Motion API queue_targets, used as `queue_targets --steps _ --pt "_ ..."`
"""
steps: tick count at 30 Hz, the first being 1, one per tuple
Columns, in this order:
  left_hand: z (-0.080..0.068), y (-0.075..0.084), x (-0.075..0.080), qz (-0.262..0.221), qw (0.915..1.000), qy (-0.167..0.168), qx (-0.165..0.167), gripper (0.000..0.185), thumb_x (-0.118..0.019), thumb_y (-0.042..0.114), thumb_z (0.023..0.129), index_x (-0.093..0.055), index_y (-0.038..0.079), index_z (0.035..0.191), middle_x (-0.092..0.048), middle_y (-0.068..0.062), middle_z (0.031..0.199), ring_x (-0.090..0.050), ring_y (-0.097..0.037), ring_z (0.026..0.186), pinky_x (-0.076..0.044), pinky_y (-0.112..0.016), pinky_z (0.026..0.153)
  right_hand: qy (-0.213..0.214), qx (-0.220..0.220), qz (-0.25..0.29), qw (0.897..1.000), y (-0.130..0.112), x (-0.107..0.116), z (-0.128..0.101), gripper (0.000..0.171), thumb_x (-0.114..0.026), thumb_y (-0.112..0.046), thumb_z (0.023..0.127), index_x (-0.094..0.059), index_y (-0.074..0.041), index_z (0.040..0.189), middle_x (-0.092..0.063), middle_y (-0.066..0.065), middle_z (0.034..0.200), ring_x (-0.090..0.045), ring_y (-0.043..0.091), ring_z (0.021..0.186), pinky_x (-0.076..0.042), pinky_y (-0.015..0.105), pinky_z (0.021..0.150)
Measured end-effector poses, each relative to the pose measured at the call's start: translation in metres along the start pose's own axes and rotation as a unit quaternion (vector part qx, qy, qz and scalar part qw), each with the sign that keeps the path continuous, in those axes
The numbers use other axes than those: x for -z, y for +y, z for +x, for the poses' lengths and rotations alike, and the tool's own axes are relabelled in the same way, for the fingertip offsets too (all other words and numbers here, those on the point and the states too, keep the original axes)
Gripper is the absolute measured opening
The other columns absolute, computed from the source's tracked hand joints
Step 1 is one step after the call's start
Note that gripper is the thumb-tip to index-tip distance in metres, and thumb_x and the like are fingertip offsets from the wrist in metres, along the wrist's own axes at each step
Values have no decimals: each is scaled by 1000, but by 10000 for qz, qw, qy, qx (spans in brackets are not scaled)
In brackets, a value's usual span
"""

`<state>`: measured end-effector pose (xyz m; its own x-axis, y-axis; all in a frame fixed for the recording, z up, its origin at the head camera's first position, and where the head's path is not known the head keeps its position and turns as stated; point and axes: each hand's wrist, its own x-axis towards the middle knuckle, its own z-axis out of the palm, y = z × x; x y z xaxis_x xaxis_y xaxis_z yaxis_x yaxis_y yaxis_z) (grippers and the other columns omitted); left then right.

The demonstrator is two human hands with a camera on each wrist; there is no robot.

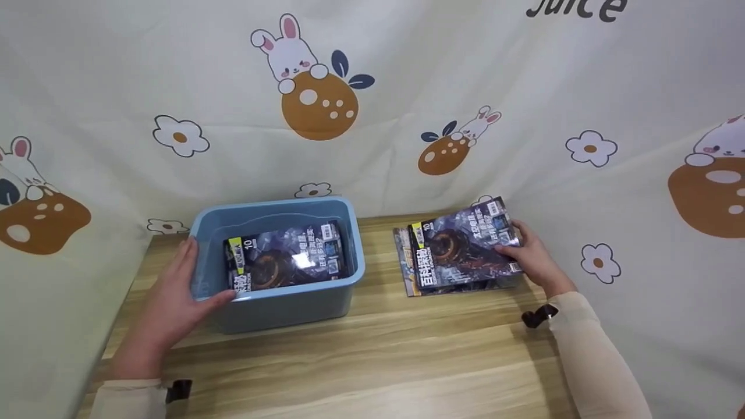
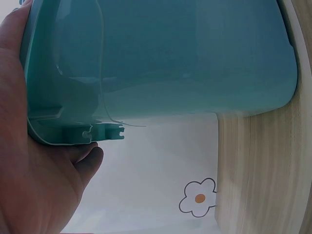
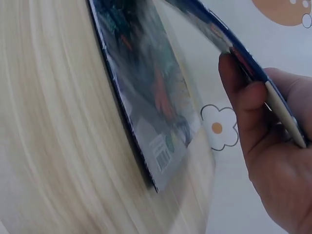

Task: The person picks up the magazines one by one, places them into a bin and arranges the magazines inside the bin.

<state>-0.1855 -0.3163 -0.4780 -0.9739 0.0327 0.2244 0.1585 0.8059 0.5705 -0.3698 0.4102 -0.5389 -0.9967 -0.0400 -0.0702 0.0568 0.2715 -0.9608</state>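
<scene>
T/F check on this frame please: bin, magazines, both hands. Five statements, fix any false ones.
1. The left hand holds the left rim of the blue bin. True.
2. The blue bin holds nothing. False: a magazine lies inside it.
3. The right hand grips the top magazine at its right edge, lifted off the stack beneath. True.
4. The stack sits left of the bin. False: it is to the bin's right, on the wooden table.
5. The bin has a lid on. False: it is open-topped.
</scene>
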Motion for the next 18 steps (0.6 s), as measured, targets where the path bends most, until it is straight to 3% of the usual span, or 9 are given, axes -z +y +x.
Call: queue_targets --steps 8,18 --pt "-1 1 1 40 10000 4 30 130 -84 62 92 -5 3 177 -4 -28 182 -12 -60 163 -21 -87 120 -64 -121 950 9954 -11 -8 -3 94 -74 -2 105 -15 -14 177 -64 10 127 -77 16 92 -68 31 77" --pt "-2 -1 -1 32 9999 77 -74 129 -84 60 92 -7 1 176 -6 -29 182 -14 -60 163 -23 -88 119 -57 -4 1542 9880 -28 -19 -7 84 -66 3 107 -20 -17 175 -64 7 126 -77 16 91 -68 31 73"
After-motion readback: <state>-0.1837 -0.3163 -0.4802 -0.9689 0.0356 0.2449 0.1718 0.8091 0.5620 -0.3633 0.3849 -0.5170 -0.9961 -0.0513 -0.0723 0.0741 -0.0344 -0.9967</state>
